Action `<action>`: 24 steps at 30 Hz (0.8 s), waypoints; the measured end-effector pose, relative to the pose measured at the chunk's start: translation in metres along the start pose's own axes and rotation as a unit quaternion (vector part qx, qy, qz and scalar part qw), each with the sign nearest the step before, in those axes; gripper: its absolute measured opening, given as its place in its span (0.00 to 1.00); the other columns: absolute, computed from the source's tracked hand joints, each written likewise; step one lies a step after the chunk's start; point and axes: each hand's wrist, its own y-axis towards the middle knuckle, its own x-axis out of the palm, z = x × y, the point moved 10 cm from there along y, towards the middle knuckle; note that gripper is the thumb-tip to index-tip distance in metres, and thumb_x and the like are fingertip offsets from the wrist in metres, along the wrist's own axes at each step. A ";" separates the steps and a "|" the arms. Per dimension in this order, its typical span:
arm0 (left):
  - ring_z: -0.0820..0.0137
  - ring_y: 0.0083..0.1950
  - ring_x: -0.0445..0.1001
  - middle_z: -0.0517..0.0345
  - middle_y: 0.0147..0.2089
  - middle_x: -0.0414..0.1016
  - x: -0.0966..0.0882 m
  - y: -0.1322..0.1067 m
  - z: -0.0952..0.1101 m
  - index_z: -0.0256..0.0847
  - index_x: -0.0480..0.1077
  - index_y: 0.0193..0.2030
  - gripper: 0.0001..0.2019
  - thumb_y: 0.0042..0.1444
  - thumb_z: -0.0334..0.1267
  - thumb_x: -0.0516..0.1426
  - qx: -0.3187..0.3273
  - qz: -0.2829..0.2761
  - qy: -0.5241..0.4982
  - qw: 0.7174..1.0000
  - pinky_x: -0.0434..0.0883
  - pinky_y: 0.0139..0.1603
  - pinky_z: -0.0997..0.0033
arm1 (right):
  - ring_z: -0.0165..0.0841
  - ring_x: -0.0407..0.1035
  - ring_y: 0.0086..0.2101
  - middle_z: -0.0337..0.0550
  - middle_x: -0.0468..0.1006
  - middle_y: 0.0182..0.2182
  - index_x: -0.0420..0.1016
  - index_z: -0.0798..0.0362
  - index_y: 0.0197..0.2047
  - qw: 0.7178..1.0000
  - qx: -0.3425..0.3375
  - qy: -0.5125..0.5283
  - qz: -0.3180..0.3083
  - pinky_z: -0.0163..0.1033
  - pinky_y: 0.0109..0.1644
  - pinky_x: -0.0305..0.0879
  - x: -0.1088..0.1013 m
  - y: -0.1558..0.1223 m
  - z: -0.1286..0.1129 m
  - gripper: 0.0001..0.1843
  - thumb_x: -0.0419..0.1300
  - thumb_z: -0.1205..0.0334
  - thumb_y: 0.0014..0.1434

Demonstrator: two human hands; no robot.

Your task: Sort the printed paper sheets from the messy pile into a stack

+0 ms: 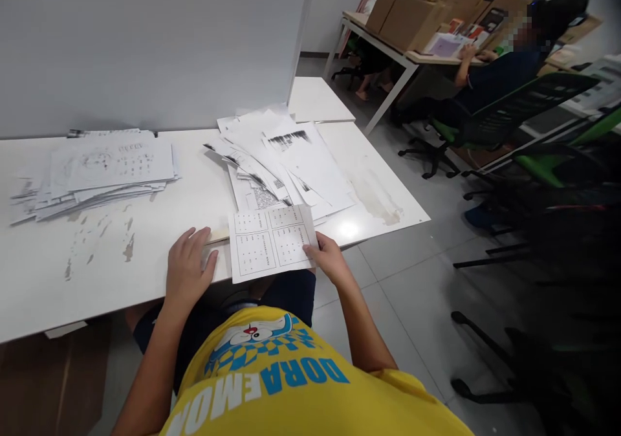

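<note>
My right hand (331, 256) pinches the right edge of a printed sheet of paper (269, 245), divided by lines into several boxes of text. The sheet tilts over the front edge of the white table (160, 255). Left of it, my left hand (188, 264) lies on the tabletop, fingers stretched out and thumb apart. By its fingertips a thin, light wood-coloured strip (219, 235) runs toward the sheet; whether the fingers touch it I cannot tell. Just beyond the sheet is a messy, fanned pile of papers (310, 158), some with black smudges.
A second stack of papers (111, 167) sits at the table's left. A grey panel (145, 48) rises behind. Worn patches mark the tabletop. To the right are office chairs (524, 112), a seated person (514, 74) and a desk with cardboard boxes (412, 19).
</note>
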 end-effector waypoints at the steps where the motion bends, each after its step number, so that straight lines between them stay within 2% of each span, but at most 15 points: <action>1: 0.53 0.68 0.64 0.44 0.63 0.72 0.005 -0.001 0.001 0.39 0.64 0.65 0.23 0.65 0.41 0.52 0.017 -0.024 0.014 0.999 0.62 0.67 0.48 | 0.46 0.75 0.45 0.45 0.82 0.42 0.77 0.52 0.46 1.000 0.004 0.000 -0.010 0.49 0.50 0.72 0.002 0.001 -0.001 0.19 0.59 0.55 0.51; 3: 0.52 0.72 0.59 0.46 0.68 0.67 0.013 -0.004 0.003 0.40 0.60 0.69 0.25 0.66 0.40 0.50 0.031 -0.049 0.032 0.998 0.58 0.70 0.47 | 0.46 0.75 0.46 0.45 0.82 0.43 0.78 0.52 0.45 1.000 0.010 0.002 -0.026 0.49 0.50 0.71 0.005 0.003 -0.003 0.19 0.59 0.56 0.50; 8: 0.54 0.74 0.56 0.46 0.69 0.65 0.018 -0.009 0.004 0.40 0.58 0.70 0.26 0.67 0.40 0.48 0.022 -0.043 0.041 0.998 0.55 0.72 0.45 | 0.46 0.75 0.44 0.45 0.83 0.41 0.79 0.52 0.46 0.997 0.044 0.014 -0.058 0.50 0.49 0.72 0.000 -0.003 -0.007 0.19 0.60 0.57 0.51; 14: 0.54 0.75 0.52 0.45 0.70 0.64 0.020 -0.010 0.003 0.39 0.57 0.71 0.26 0.68 0.40 0.48 0.022 -0.046 0.036 0.998 0.53 0.73 0.43 | 0.45 0.75 0.49 0.45 0.82 0.49 0.78 0.50 0.51 0.995 0.061 0.054 -0.059 0.52 0.58 0.68 -0.007 -0.017 -0.009 0.22 0.60 0.59 0.52; 19: 0.55 0.76 0.50 0.46 0.70 0.63 0.021 -0.011 0.003 0.40 0.56 0.71 0.26 0.67 0.40 0.48 0.020 -0.052 0.026 0.998 0.51 0.74 0.43 | 0.44 0.74 0.51 0.45 0.81 0.52 0.76 0.49 0.53 0.990 0.062 0.098 -0.080 0.51 0.61 0.66 0.005 -0.019 -0.005 0.24 0.61 0.58 0.52; 24: 0.56 0.76 0.50 0.47 0.71 0.63 0.021 -0.010 0.003 0.41 0.56 0.71 0.26 0.67 0.40 0.47 0.013 -0.060 0.016 0.998 0.50 0.74 0.43 | 0.44 0.75 0.50 0.45 0.82 0.50 0.78 0.50 0.52 0.981 0.062 0.134 -0.124 0.52 0.60 0.67 0.023 -0.013 -0.002 0.23 0.63 0.58 0.52</action>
